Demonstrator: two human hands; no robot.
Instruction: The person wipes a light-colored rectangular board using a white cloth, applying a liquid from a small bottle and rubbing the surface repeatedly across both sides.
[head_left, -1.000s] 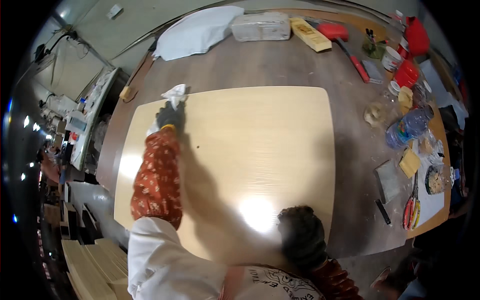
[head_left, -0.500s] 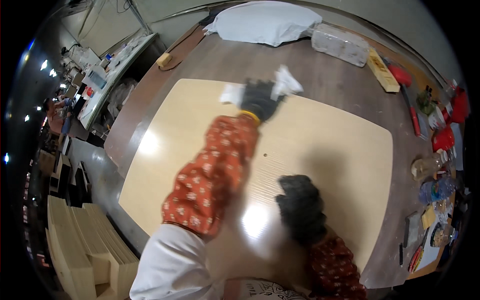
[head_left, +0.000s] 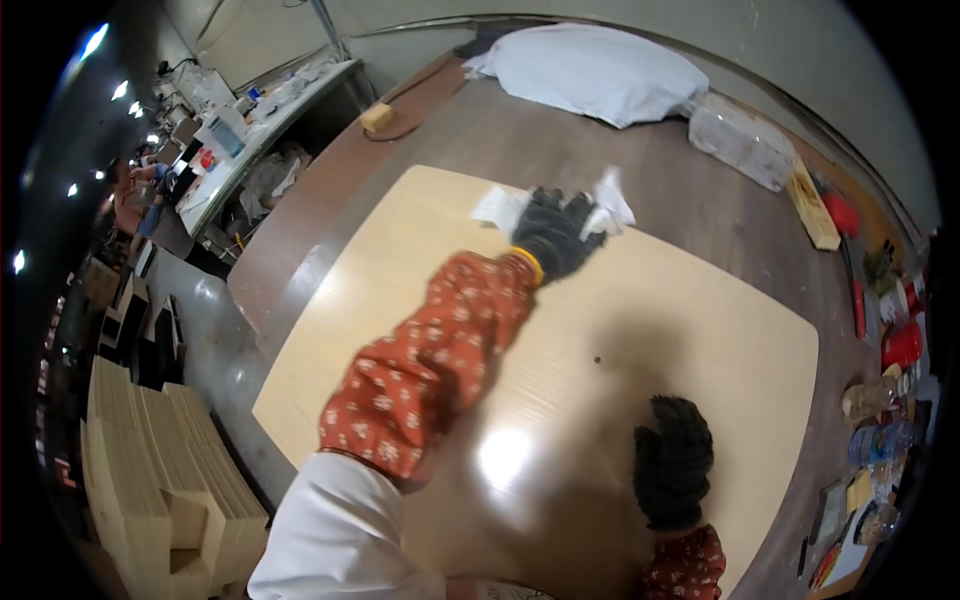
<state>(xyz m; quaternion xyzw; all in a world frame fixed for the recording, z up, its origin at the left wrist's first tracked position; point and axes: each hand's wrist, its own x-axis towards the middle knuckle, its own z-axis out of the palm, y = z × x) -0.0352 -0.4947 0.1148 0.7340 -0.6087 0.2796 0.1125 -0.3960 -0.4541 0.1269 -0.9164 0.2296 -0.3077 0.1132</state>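
Observation:
A pale wood-grain board (head_left: pixel 400 290) with rounded corners and bowed edges lies flat in front of me. My left hand (head_left: pixel 556 235), in a dark knit glove with a yellow cuff, reaches to its far edge. Under that hand is a crumpled white cloth (head_left: pixel 500 208), pressed against the board, its ends sticking out on both sides of the fingers. My right hand (head_left: pixel 675 463), in a matching dark glove, is over the near right part of the board, holding nothing, thumb a little apart from loosely bent fingers. A small dark spot (head_left: pixel 597 360) marks the board's surface.
A white cloth-covered bundle (head_left: pixel 595 75) and a plastic-wrapped block (head_left: pixel 742 140) lie at the back of the brown table (head_left: pixel 470 130). Bottles (head_left: pixel 870 400) and tools crowd its right edge. Stacked pale panels (head_left: pixel 140 480) stand lower left. A person (head_left: pixel 130 195) is far left.
My view has shifted, so the board sits lower and further right. My left hand remains on the cloth at the far edge; my right hand has moved right and nearer to me.

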